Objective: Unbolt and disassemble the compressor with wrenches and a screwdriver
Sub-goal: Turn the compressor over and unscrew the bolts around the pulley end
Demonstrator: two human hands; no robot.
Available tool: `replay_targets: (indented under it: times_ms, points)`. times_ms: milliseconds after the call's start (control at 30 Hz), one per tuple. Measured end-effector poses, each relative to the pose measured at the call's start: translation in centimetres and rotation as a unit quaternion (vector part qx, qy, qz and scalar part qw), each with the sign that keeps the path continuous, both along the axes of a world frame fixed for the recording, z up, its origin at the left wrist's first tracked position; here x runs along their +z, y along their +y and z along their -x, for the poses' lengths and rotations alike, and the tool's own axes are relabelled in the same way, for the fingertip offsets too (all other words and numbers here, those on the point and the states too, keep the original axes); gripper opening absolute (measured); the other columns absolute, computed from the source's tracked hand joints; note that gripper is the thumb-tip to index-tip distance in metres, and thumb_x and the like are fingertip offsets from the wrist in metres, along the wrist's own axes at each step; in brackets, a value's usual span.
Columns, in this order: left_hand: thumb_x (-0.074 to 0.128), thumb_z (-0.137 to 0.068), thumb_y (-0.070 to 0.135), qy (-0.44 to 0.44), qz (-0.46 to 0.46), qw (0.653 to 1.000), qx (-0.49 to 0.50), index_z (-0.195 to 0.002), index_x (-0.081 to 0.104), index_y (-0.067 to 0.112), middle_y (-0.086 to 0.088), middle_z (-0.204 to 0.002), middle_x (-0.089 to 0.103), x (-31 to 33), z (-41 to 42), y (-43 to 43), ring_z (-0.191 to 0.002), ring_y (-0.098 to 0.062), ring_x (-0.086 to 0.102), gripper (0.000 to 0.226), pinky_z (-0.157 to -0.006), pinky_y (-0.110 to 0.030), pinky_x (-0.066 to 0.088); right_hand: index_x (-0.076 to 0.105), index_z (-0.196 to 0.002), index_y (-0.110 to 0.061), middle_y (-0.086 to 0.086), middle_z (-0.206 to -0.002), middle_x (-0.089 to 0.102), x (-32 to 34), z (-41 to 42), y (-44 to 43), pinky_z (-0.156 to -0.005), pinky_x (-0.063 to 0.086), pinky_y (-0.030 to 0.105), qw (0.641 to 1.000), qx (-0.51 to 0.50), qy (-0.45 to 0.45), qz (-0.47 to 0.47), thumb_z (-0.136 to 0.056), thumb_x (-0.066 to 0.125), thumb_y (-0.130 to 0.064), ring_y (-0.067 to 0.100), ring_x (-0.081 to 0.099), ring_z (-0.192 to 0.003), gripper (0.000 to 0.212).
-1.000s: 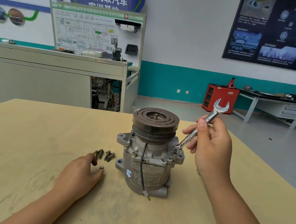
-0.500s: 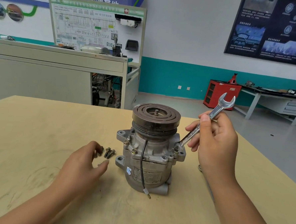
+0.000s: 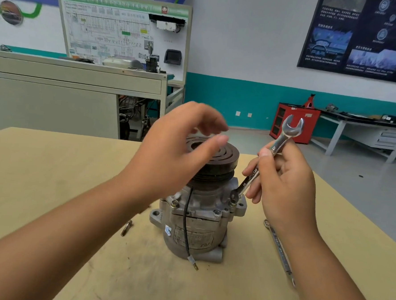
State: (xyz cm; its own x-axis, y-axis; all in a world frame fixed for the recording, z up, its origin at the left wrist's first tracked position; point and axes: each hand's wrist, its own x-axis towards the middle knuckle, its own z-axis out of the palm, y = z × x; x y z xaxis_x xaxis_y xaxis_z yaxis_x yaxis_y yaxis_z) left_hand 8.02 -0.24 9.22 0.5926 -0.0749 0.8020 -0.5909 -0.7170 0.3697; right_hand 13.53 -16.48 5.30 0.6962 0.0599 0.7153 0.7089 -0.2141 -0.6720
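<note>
I noted one grimy grey compressor (image 3: 194, 224) upright on the table (image 3: 51, 175), with a dark grooved pulley (image 3: 224, 160) on top and one black wire (image 3: 186, 223) down its front. My right hand (image 3: 285, 185) gripped one wrench (image 3: 278, 145), its lower end on a flange bolt (image 3: 232, 201). My left hand (image 3: 176, 153), blurred, hovered over the pulley, fingers loosely spread and empty. A second wrench (image 3: 280, 252) and one loose bolt (image 3: 126, 227) lay on the table either side of the compressor.

R hand (image 3: 285, 185) fingers pinch wrench (image 3: 276, 147); its lower end sits on a compressor (image 3: 199, 226) bolt just below them. L hand (image 3: 169, 152), blurred, fingers loose above pulley (image 3: 225, 159), holding nothing.
</note>
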Motion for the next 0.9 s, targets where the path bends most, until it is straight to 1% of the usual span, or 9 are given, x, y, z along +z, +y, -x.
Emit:
replay_targets:
  times_ms: [100, 200, 267, 333, 433, 500, 667, 767, 900]
  points:
    - [0.061, -0.086, 0.042, 0.129, -0.046, 0.989, -0.054, -0.1, 0.055, 0.039, 0.023, -0.097, 0.062, 2.1, -2.2, -0.5, -0.094, 0.009, 0.058, 0.015, -0.085, -0.011, 0.046, 0.046, -0.083, -0.02, 0.001, -0.065, 0.062, 0.1, -0.1, 0.0, -0.038, 0.043, 0.024, 1.0, 0.01, 0.0, 0.021, -0.097, 0.041, -0.02, 0.01, 0.052, -0.036, 0.015]
    - [0.053, -0.072, 0.058, 0.234, -0.097, 0.964, -0.086, -0.112, 0.059, 0.035, 0.023, -0.101, 0.064, 3.7, -4.0, -0.6, -0.099, 0.008, 0.06, 0.047, -0.085, -0.008, 0.046, 0.047, -0.086, -0.022, 0.001, -0.062, 0.061, 0.1, -0.1, -0.1, -0.037, 0.041, 0.021, 0.999, 0.029, 0.005, 0.029, -0.098, 0.042, -0.019, 0.009, 0.052, -0.035, 0.013]
    - [0.049, -0.068, 0.063, 0.271, -0.144, 0.948, -0.088, -0.117, 0.061, 0.035, 0.021, -0.104, 0.065, 3.8, -4.7, -0.7, -0.1, 0.007, 0.06, 0.057, -0.083, -0.005, 0.044, 0.048, -0.085, -0.023, 0.002, -0.063, 0.061, 0.0, -0.1, -0.1, -0.037, 0.042, 0.02, 0.999, 0.037, 0.011, 0.025, -0.098, 0.043, -0.018, 0.01, 0.053, -0.036, 0.015]
    - [0.048, -0.069, 0.063, 0.283, -0.152, 0.941, -0.106, -0.111, 0.065, 0.037, 0.02, -0.104, 0.067, 3.3, -5.0, -0.6, -0.098, 0.007, 0.059, 0.052, -0.083, -0.006, 0.043, 0.049, -0.085, -0.022, 0.005, -0.067, 0.063, 0.0, -0.2, -0.3, -0.037, 0.043, 0.021, 0.999, 0.043, 0.016, 0.021, -0.099, 0.042, -0.019, 0.013, 0.055, -0.037, 0.015]
    - [0.051, -0.074, 0.055, 0.278, -0.107, 0.942, -0.154, -0.099, 0.065, 0.044, 0.02, -0.098, 0.069, 2.6, -5.1, -0.6, -0.094, 0.009, 0.06, 0.031, -0.079, -0.002, 0.041, 0.053, -0.09, -0.017, 0.003, -0.072, 0.065, -0.1, -0.3, -0.7, -0.037, 0.046, 0.025, 0.998, 0.064, 0.028, 0.012, -0.099, 0.041, -0.018, 0.015, 0.056, -0.039, 0.015]
    - [0.053, -0.077, 0.051, 0.282, -0.093, 0.939, -0.176, -0.099, 0.065, 0.044, 0.019, -0.098, 0.069, 2.5, -5.1, -0.5, -0.094, 0.008, 0.06, 0.026, -0.079, -0.003, 0.041, 0.054, -0.092, -0.017, 0.002, -0.07, 0.066, -0.1, -0.5, -0.9, -0.037, 0.047, 0.026, 0.997, 0.071, 0.037, 0.011, -0.099, 0.041, -0.018, 0.016, 0.057, -0.04, 0.015]
    - [0.055, -0.077, 0.046, 0.295, -0.085, 0.93, -0.201, -0.105, 0.063, 0.041, 0.022, -0.096, 0.069, 2.6, -5.4, -0.4, -0.095, 0.009, 0.061, 0.029, -0.08, -0.004, 0.043, 0.058, -0.093, -0.023, 0.0, -0.066, 0.067, 0.2, -0.9, -0.8, -0.038, 0.046, 0.025, 0.99, 0.121, 0.073, -0.002, -0.1, 0.041, -0.018, 0.011, 0.054, -0.04, 0.019]
    - [0.055, -0.076, 0.049, 0.312, -0.085, 0.925, -0.199, -0.11, 0.058, 0.045, 0.021, -0.103, 0.069, 2.5, -5.5, -0.3, -0.099, 0.008, 0.061, 0.034, -0.087, -0.009, 0.045, 0.059, -0.084, -0.018, -0.003, -0.061, 0.067, 0.5, -1.4, -0.7, -0.038, 0.044, 0.023, 0.983, 0.148, 0.108, -0.016, -0.1, 0.039, -0.018, 0.009, 0.051, -0.04, 0.025]
    - [0.054, -0.076, 0.049, 0.325, -0.065, 0.92, -0.21, -0.11, 0.051, 0.052, 0.025, -0.107, 0.066, 2.6, -5.4, -0.4, -0.101, 0.014, 0.057, 0.035, -0.082, 0.0, 0.041, 0.059, -0.075, -0.014, 0.0, -0.055, 0.059, 0.3, -2.2, -0.5, -0.042, 0.041, 0.021, 0.978, 0.147, 0.144, -0.018, -0.1, 0.039, -0.024, 0.008, 0.047, -0.042, 0.034]
